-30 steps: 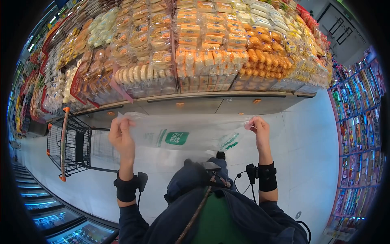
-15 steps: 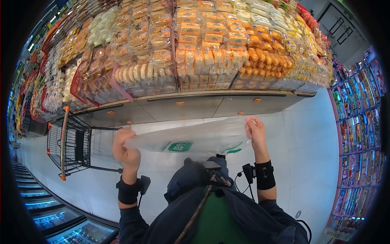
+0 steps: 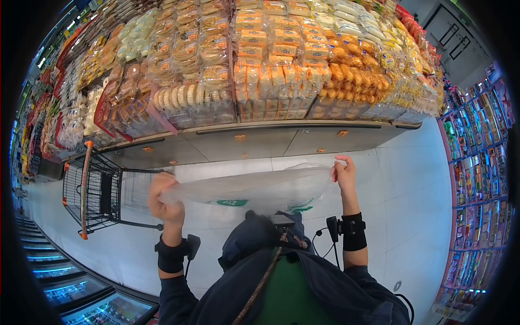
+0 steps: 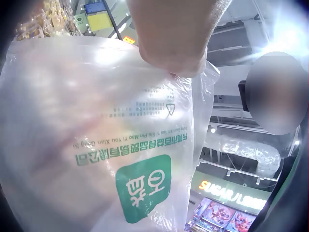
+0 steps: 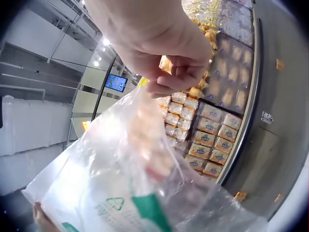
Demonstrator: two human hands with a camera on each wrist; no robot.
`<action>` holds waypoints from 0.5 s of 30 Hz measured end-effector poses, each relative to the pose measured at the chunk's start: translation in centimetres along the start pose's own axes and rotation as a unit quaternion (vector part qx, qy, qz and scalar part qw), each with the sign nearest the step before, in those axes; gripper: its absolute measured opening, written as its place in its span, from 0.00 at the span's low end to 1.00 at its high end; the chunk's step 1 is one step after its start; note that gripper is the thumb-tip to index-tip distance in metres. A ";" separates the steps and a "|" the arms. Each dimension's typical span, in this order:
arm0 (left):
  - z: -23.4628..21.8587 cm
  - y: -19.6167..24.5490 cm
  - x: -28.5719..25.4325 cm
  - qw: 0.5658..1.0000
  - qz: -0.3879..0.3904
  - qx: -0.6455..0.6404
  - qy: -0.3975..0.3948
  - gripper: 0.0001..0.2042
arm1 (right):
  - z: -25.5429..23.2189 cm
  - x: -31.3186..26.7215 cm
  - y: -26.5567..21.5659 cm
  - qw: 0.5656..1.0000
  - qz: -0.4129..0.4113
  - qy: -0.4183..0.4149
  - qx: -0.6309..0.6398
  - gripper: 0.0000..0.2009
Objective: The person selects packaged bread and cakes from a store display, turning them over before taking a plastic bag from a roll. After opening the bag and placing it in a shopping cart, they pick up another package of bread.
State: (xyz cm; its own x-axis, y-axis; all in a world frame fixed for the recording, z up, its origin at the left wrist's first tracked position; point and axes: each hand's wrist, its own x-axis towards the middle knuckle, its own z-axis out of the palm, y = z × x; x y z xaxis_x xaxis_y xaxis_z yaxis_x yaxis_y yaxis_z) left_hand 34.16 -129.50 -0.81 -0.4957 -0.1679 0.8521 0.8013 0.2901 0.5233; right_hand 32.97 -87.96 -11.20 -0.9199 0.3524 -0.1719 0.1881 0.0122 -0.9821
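A translucent white plastic bag [image 3: 254, 187] with green print is stretched sideways between the two hands, in front of the body. My left hand [image 3: 165, 196] grips its left end, the wrist bent and the fingers partly hidden by the film. At the right end, my right hand [image 3: 343, 172] pinches the bag's edge between thumb and curled fingers, with one finger held straighter. The left wrist view shows the green square logo [image 4: 144, 188] hanging below the hand. In the right wrist view, the bag [image 5: 96, 169] drapes down from the fingertips, its film creased.
A long display of packaged breads [image 3: 281, 49] rises over a grey cabinet base [image 3: 244, 145] ahead. To the left stands a shopping cart [image 3: 103, 189] with an orange handle. Shelves of goods [image 3: 479, 179] line the right, and lit cases [image 3: 81, 292] run along the lower left.
My left hand has come down toward the body and turned at the wrist. The bag has dropped lower with it, now bulging, and less of its green logo shows from above.
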 end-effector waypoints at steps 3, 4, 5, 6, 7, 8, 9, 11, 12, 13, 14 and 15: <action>0.0 0.4 0.8 0.997 -0.015 0.039 -0.059 0.02 | 1.2 -0.2 -1.0 0.989 -0.138 0.005 -0.051 0.13; 0.4 0.4 1.1 0.994 0.004 0.050 -0.097 0.03 | 2.6 -0.9 -2.4 0.978 -0.201 -0.001 -0.065 0.14; 1.2 0.5 1.4 0.989 0.023 0.061 -0.135 0.04 | 3.8 -2.4 -5.6 0.955 -0.259 -0.094 -0.106 0.17; 1.9 0.6 1.7 0.981 0.042 0.071 -0.174 0.06 | 5.2 -4.3 -8.8 0.920 -0.313 -0.184 -0.146 0.20; 2.5 0.8 2.1 0.980 0.042 0.068 -0.182 0.06 | 6.8 -5.8 -10.3 0.904 -0.309 -0.254 -0.150 0.20; 3.3 1.1 2.4 0.979 0.042 0.064 -0.190 0.06 | 7.9 -6.9 -10.9 0.883 -0.304 -0.322 -0.153 0.20; 3.7 1.1 2.6 0.978 0.043 0.061 -0.197 0.07 | 8.3 -7.2 -10.7 0.874 -0.291 -0.344 -0.183 0.19; 3.6 0.7 2.8 0.989 0.007 0.035 -0.146 0.07 | 8.8 -7.2 -9.7 0.848 -0.261 -0.391 -0.243 0.16; 3.4 0.5 2.8 0.993 -0.012 0.023 -0.119 0.08 | 8.6 -6.7 -8.6 0.844 -0.241 -0.365 -0.311 0.12; 3.0 0.3 2.9 0.994 -0.021 0.036 -0.101 0.08 | 8.0 -5.8 -6.8 0.847 -0.224 -0.362 -0.319 0.12; 2.3 0.1 3.1 0.995 -0.030 0.050 -0.083 0.08 | 7.0 -4.8 -4.5 0.849 -0.207 -0.360 -0.326 0.11; 1.5 -0.2 3.2 0.995 -0.039 0.065 -0.065 0.08 | 6.0 -3.9 -2.3 0.852 -0.190 -0.358 -0.333 0.11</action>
State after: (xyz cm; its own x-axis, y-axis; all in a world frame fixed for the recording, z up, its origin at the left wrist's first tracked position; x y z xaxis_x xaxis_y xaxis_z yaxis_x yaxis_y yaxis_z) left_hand 31.96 -128.62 1.78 -0.6013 -0.0740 0.7956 0.7124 0.4012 0.5757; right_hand 34.05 -94.93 -8.70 -0.8873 -0.4525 -0.0896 -0.2348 0.6103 -0.7566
